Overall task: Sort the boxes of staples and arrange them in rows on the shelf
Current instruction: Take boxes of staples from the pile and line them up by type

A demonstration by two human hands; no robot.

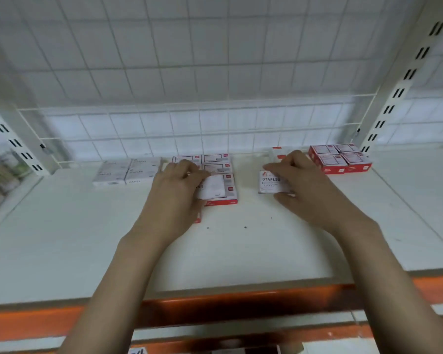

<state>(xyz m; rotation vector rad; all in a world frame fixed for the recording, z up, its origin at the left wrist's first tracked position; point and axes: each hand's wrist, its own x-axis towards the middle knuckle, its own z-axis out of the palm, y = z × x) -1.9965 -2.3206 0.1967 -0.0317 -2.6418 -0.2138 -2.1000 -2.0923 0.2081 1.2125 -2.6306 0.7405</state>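
Note:
My left hand [177, 185] grips a white staples box [214, 189] just above a group of red-and-white staple boxes [216, 162] in the middle of the white shelf [241, 246]. My right hand [299, 180] pinches a white box marked STAPLES [269, 182], with fingers at its far edge and the thumb at its near edge. Two white-grey boxes [125, 171] lie side by side at the left. A block of red boxes [339, 158] sits at the back right. A small white-and-red box [278, 152] stands behind my right hand.
A white wire grid [215, 134] closes the back of the shelf, and slotted uprights [394, 98] stand at both sides. An orange beam [241, 302] runs along the shelf's front edge. Two small dark specks [245, 227] lie on the board.

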